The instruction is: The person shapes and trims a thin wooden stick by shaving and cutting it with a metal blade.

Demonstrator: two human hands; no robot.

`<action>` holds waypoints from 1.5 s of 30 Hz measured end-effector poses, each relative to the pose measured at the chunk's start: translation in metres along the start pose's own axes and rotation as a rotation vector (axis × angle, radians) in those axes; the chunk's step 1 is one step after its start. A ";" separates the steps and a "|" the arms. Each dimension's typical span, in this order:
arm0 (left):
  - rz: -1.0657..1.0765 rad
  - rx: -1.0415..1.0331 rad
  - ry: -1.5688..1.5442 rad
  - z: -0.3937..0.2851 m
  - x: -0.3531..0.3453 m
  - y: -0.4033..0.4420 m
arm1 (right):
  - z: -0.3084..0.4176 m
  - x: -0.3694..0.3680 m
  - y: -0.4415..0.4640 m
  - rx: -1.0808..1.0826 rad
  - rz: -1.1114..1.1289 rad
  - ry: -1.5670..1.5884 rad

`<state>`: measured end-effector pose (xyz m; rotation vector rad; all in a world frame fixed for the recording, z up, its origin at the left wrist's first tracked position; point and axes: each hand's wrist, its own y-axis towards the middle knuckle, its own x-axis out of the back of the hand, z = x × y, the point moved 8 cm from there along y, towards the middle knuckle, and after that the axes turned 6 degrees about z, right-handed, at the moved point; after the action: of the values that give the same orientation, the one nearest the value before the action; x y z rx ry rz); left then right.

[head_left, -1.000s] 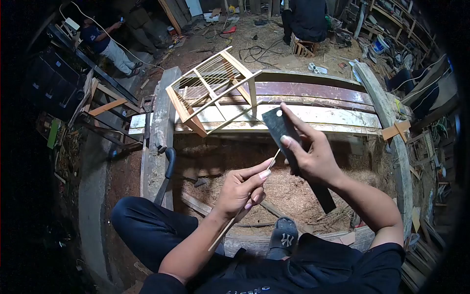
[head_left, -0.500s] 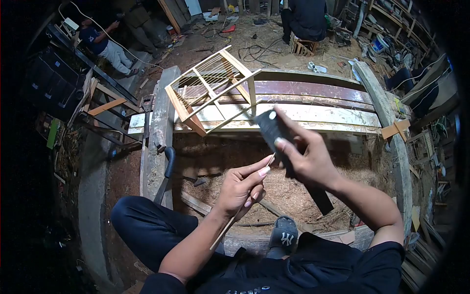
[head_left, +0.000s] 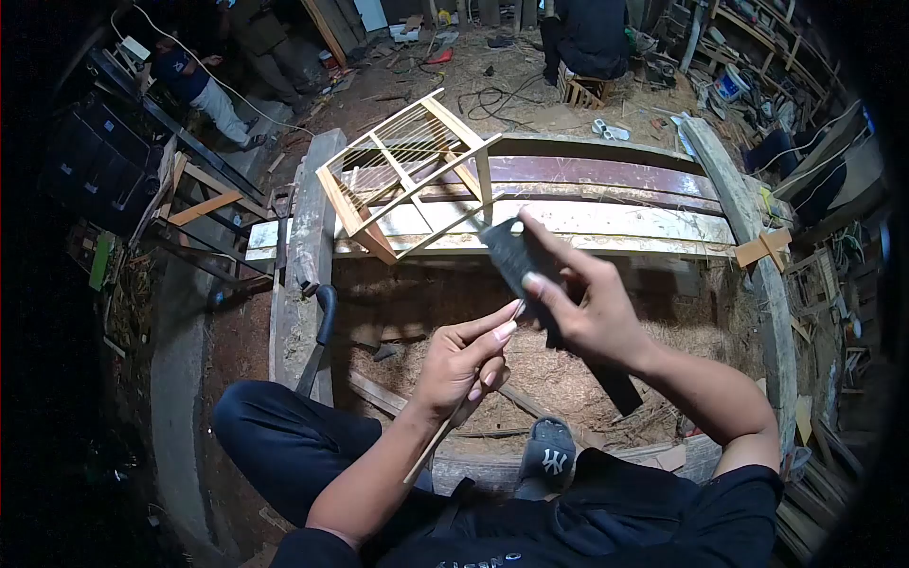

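Note:
My left hand (head_left: pixel 464 369) is closed around a thin bamboo stick (head_left: pixel 428 448). The stick's lower end runs back along my left forearm, and its upper end comes out between thumb and forefinger. In my right hand (head_left: pixel 595 308) is a dark, broad, flat-bladed knife (head_left: pixel 508 257), gripped between the thumb and fingers. Its far end reaches up left of the fingers and its other end sticks out below the wrist. The blade is close to the stick's upper tip; whether they touch I cannot tell. Beyond my hands, a wooden-framed cage (head_left: pixel 407 180) with thin bars rests tilted on the planks.
Planks (head_left: pixel 615 220) span two thick side beams (head_left: pixel 308 227). A tool with a curved dark handle (head_left: pixel 327 312) leans on the left beam, near a handsaw (head_left: pixel 282 204). Wood shavings cover the ground. Other people (head_left: pixel 587 43) are at the back.
Both hands have shifted slightly left, with the stick and the knife still in them. The knife has moved a little left and down. At the back left, a person's arms have lowered.

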<state>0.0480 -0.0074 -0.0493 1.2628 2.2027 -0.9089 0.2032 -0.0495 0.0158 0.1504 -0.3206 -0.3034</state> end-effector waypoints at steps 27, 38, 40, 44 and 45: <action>0.007 -0.034 -0.068 0.002 0.001 0.000 | 0.003 0.005 0.001 -0.143 -0.018 -0.027; -0.037 0.000 0.000 0.002 0.002 -0.003 | 0.010 -0.004 -0.008 -0.037 0.044 -0.029; -0.018 -0.011 -0.007 0.001 0.000 -0.001 | 0.009 0.000 -0.004 -0.108 0.021 0.042; -0.014 -0.020 0.003 0.000 0.000 -0.001 | 0.003 0.002 0.000 -0.001 -0.022 -0.017; -0.015 -0.017 0.005 0.001 0.001 -0.001 | 0.006 -0.001 -0.002 0.001 0.001 -0.019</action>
<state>0.0467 -0.0080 -0.0499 1.2439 2.2218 -0.8913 0.2000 -0.0521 0.0208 0.1488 -0.3395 -0.3035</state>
